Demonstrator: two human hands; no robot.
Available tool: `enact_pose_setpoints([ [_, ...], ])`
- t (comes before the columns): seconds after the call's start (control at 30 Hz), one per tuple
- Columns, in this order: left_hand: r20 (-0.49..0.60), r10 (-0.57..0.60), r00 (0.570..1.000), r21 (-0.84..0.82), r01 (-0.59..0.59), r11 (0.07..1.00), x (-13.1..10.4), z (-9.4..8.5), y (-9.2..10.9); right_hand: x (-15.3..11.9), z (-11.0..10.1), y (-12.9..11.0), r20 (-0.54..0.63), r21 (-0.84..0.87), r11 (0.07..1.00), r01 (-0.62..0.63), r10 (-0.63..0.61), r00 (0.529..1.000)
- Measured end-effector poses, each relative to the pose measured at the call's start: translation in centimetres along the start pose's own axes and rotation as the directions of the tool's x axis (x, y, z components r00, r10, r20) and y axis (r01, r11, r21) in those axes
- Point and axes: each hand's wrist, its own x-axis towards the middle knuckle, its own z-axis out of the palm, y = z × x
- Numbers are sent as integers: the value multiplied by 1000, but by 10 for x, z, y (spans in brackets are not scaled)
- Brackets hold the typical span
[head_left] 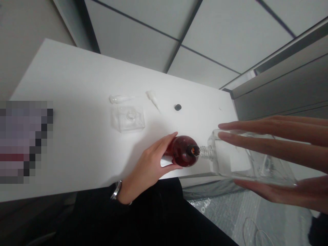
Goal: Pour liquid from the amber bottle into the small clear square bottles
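1. My left hand [151, 157] comes in from the lower middle of the frame, its grip wrapped around an amber bottle [181, 158] just right of center, over the near edge of the desk [84, 136].
2. At the right of the frame, my right hand [312, 153] has its grip on a clear bottle [233, 157], fingers straight along the upper side, thumb along the lower.
3. I see the clear bottle tipped over, its threaded neck pointing left at the amber bottle's mouth; I can't tell whether the two rims touch.
4. Above center I have a dark cap [178, 107], then, going left, a white nozzle [153, 99] and a clear tube [122, 99].
5. Just below that tube sits a clear square container [131, 124].
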Motion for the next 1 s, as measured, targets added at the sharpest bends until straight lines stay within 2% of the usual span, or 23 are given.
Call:
enact_pose_setpoints([
  [0.47,-1,37,999,34,-37,999,-1,-1,-2,-1,-7,5,43,-47,999,14,-12,999],
  [1.0,-4,30,1000,47,-30,998,-1,-1,-1,3,-11,3,56,-76,997,22,-18,998],
])
